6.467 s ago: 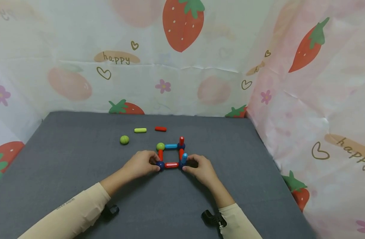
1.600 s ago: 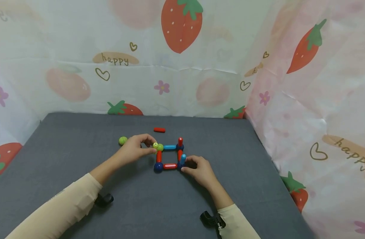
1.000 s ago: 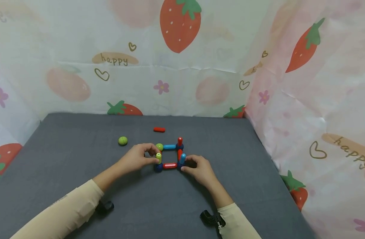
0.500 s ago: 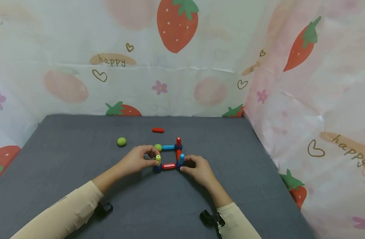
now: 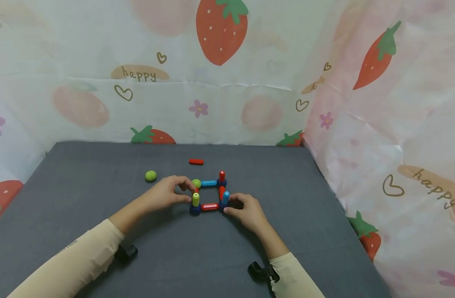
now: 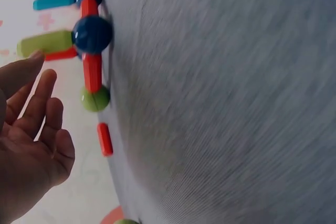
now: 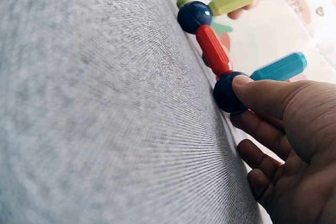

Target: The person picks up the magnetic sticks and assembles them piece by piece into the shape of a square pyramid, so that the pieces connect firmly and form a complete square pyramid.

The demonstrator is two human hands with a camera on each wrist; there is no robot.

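A square frame of magnetic rods and balls lies on the cloth, with a red rod (image 5: pixel 210 207) along its near side and a blue rod (image 5: pixel 209 183) along its far side. Upright on the near left dark blue ball (image 6: pixel 92 34) stands a yellow-green rod (image 5: pixel 195 199). Beside that rod, my left hand (image 5: pixel 168 193) has its fingers spread around nothing; in the left wrist view the thumb tip is at or very near the rod. My right hand (image 5: pixel 247 210) pinches the near right dark blue ball (image 7: pixel 229 94), which bears an upright light blue rod (image 7: pixel 281 67).
A loose red rod (image 5: pixel 196 162) lies behind the frame, and a loose green ball (image 5: pixel 151 176) lies to its left. At the far corners are a green ball (image 5: pixel 196 183) and a dark blue ball with an upright red rod (image 5: pixel 221 176). Printed curtains border the grey table (image 5: pixel 101 165).
My left hand brought the yellow-green rod from the back of the table, stood it on the near left ball, and has now let go, drawing back left. The right hand keeps its place.
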